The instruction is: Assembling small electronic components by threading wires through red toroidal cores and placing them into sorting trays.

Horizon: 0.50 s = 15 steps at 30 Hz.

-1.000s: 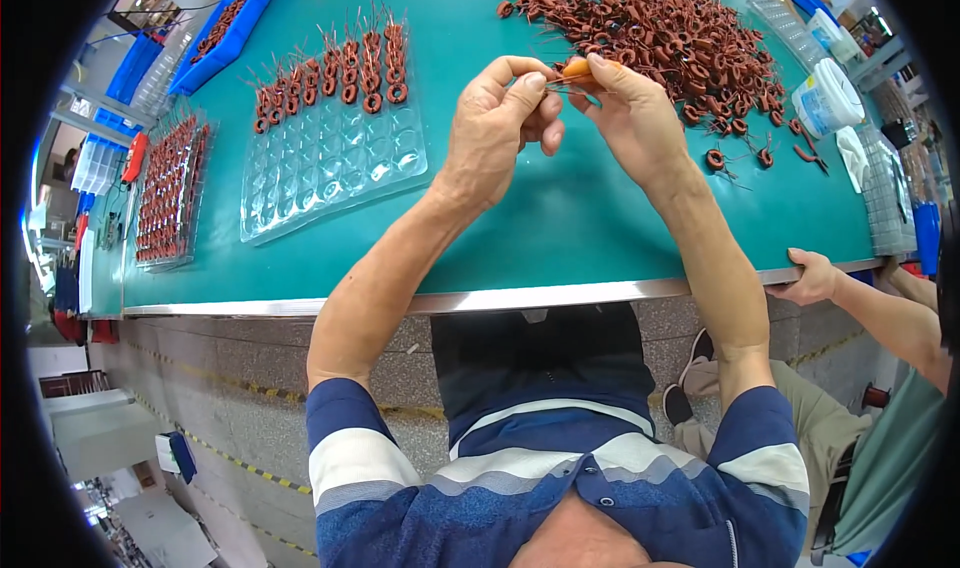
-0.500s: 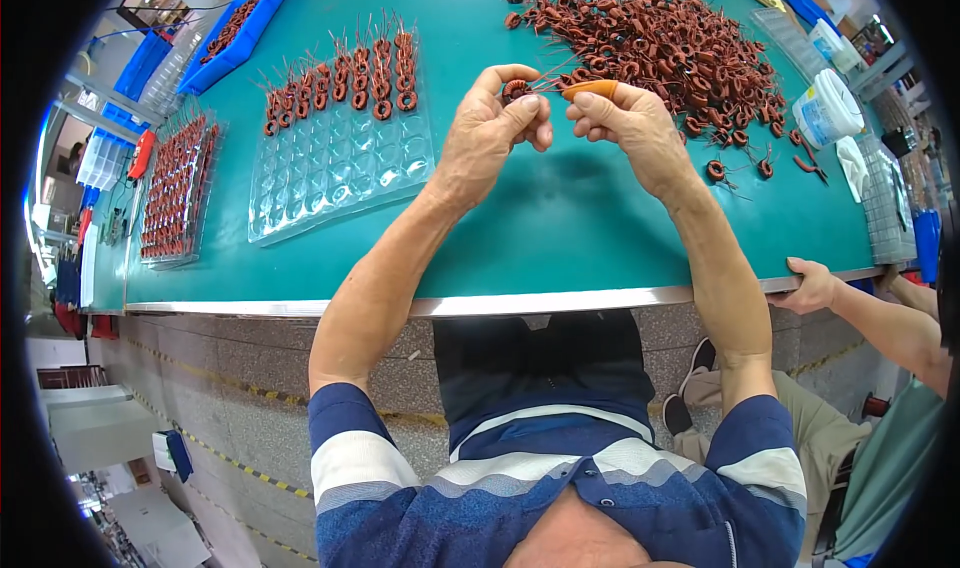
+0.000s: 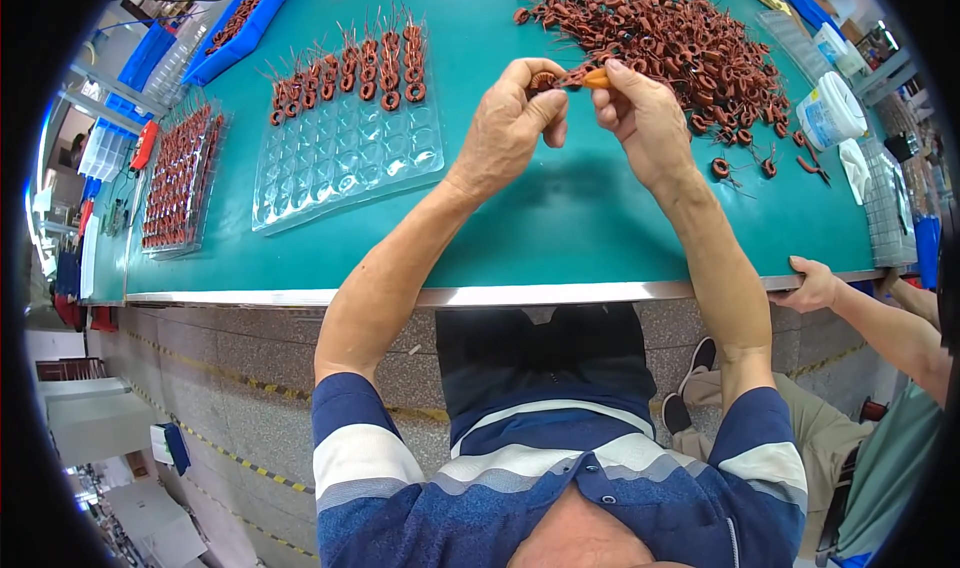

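At the near-left corner of the heap of reddish-brown toroidal coils [image 3: 690, 58], I see the worker's left hand [image 3: 503, 123] gripping one coil [image 3: 543, 81] between thumb and fingers. The right hand [image 3: 645, 118] has just shifted: its finger in the orange finger cot [image 3: 596, 78] now reaches in close beside that coil, thumb raised above, so the work seems to be on the coil's wire ends. Whether this grip pinches anything I can't tell. Both forearms angle inward toward the heap, hands raised over the green desk [image 3: 570, 233].
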Motion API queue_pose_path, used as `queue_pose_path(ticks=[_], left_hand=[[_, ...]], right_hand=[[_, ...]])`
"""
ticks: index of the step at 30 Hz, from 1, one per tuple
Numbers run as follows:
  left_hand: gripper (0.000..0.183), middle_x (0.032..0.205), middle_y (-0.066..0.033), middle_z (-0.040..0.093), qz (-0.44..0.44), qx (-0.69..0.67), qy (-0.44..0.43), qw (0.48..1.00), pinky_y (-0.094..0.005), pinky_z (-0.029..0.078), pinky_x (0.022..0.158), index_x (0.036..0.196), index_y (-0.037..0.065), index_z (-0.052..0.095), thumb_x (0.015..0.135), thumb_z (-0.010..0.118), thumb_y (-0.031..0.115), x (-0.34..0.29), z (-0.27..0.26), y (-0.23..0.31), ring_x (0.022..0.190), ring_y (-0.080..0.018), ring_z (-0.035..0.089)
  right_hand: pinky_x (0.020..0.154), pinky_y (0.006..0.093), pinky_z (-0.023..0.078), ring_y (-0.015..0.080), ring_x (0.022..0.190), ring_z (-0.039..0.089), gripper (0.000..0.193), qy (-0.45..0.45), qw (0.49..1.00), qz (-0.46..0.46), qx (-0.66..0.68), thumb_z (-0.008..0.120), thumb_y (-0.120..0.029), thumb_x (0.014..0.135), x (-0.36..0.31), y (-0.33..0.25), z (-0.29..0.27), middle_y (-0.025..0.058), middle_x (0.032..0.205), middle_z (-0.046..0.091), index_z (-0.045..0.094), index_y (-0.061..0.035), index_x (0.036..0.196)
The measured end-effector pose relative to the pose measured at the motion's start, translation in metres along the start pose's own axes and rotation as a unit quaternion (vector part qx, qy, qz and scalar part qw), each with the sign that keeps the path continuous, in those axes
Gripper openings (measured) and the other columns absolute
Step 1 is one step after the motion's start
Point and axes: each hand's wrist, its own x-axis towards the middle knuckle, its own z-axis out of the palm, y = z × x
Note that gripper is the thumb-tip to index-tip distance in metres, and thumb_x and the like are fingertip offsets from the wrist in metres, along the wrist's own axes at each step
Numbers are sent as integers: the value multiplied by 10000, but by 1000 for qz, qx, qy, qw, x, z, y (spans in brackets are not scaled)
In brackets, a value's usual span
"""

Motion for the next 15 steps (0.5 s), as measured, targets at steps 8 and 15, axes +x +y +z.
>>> queue_pose_path(ticks=[8,15], left_hand=[[377,697,-38,514,-99,-88,-9,991,-254,446,536,1093,-10,486,995,471,354,-3,-6,-4,575,-148,550],[541,630,-21,474,-164,-97,-20,981,-251,386,475,1001,-26,542,993,383,492,-5,-9,-5,499,-121,481]], right_hand=[[564,207,433,73,634,562,452,11,973,-52,-224,613,-414,911,-1,-2,-3,43,788,638,587,0,1091],[530,205,428,73,584,554,370,-20,979,-51,-198,645,-377,898,4,3,-12,27,702,621,630,-19,993]])
